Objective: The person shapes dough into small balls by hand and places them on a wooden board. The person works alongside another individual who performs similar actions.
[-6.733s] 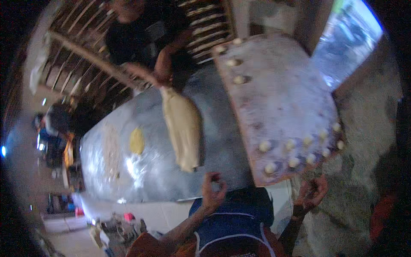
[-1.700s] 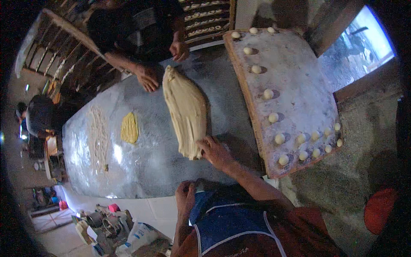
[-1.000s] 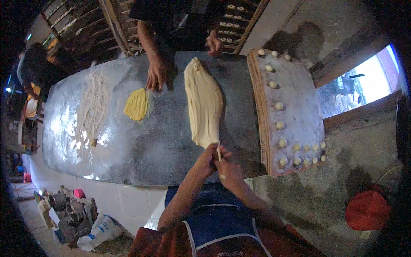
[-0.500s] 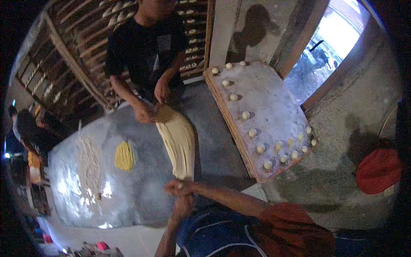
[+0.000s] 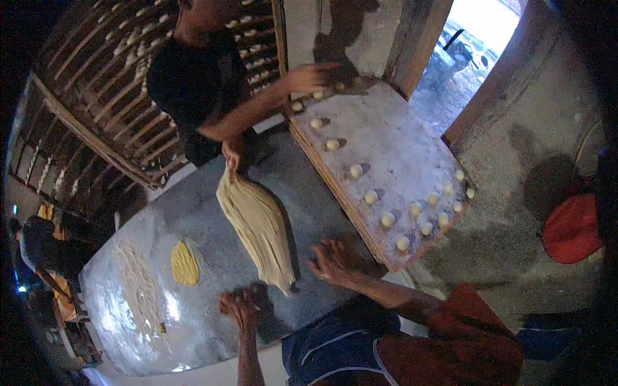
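A long, pale, ridged slab of stretched dough [image 5: 257, 219] lies on the dark metal-topped table in front of me. Just left of its near end is my left hand [image 5: 239, 309], low over the table with fingers slightly bent and apart, holding nothing. On the other side, my right hand [image 5: 335, 262] is spread over the tabletop near the board, also without anything in it. Across the table, a co-worker's hand [image 5: 233, 154] grips the dough's far end. That person's other hand [image 5: 312, 78] reaches over the far edge of the board.
A flour-dusted board [image 5: 393, 148] at the right carries several pale dough balls [image 5: 356, 170]. On the table [image 5: 212, 257] lie a flat yellow piece [image 5: 185, 264] and a strip of pale, crumbly material [image 5: 136, 276]. Wooden racks [image 5: 96, 103] stand behind; a red round object [image 5: 573, 228] sits far right.
My hands have let go of the dough's near end and moved apart, left and right. The co-worker's one hand has swung from the dough to the board's far edge.
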{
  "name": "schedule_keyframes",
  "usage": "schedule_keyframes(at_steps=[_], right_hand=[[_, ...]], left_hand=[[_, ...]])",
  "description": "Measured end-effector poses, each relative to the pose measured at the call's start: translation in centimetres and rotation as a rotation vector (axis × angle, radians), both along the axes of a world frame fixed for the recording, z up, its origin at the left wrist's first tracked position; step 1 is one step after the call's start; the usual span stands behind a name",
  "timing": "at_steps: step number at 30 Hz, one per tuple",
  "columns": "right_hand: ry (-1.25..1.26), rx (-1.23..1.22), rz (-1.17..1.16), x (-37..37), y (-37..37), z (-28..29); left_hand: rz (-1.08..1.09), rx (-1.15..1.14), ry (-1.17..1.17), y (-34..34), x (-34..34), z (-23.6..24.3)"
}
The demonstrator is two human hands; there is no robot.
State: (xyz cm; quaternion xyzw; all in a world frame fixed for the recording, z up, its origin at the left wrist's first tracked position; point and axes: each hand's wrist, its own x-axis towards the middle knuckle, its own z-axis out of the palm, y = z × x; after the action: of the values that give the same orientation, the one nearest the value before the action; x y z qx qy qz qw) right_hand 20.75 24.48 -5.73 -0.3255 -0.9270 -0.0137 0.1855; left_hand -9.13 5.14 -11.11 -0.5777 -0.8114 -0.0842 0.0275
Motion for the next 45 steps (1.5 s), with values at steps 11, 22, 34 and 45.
schedule_keyframes(at_steps=[11, 22, 34, 45], right_hand=[[-0.007, -0.482, 0.052, -2.8, 3.0, 2.6], [0.224, -0.542, -0.031, -1.9, 1.9, -3.7], [0.329, -0.200, 0.134, -1.2, -1.5, -2.0], [0.540, -1.146, 0.359, -7.1, -7.7, 8.6]], left_hand=[[0.196, 0.461, -0.711, 0.3, -2.1, -4.1], [0.188, 0.162, -0.383, 1.4, 0.8, -0.2], [0.026, 0.385, -0.503, -1.2, 2.8, 6.6], [0.324, 0.233, -1.652, -1.2, 6.0, 15.6]])
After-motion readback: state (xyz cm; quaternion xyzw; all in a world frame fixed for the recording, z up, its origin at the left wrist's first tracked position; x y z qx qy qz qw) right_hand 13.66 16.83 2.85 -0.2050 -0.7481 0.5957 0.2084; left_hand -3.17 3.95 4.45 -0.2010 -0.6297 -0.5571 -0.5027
